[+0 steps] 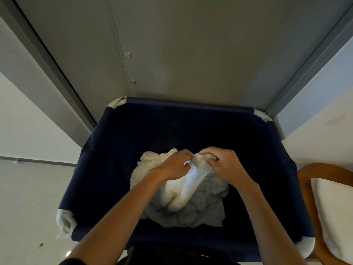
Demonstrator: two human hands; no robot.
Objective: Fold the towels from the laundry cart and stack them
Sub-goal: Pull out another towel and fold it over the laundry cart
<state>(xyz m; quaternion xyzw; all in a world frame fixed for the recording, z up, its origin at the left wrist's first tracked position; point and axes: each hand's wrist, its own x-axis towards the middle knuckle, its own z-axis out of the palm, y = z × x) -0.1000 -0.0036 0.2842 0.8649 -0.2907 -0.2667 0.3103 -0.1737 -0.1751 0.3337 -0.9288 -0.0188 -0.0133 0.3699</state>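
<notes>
A dark blue fabric laundry cart [107, 150] stands right below me. Inside lies a heap of crumpled white towels [202, 205]. One white towel [193, 180] is lifted from the heap and hangs down bunched from its top edge. My left hand [172, 165] pinches that edge on the left. My right hand [222, 163] grips the same edge just to the right, fingers curled over it. The two hands are almost touching above the middle of the cart.
A grey metal door or panel [181, 54] rises behind the cart. A wooden chair [309, 180] with a white cushion [336, 215] stands at the right, close to the cart's corner. Pale tiled floor [28, 197] lies to the left.
</notes>
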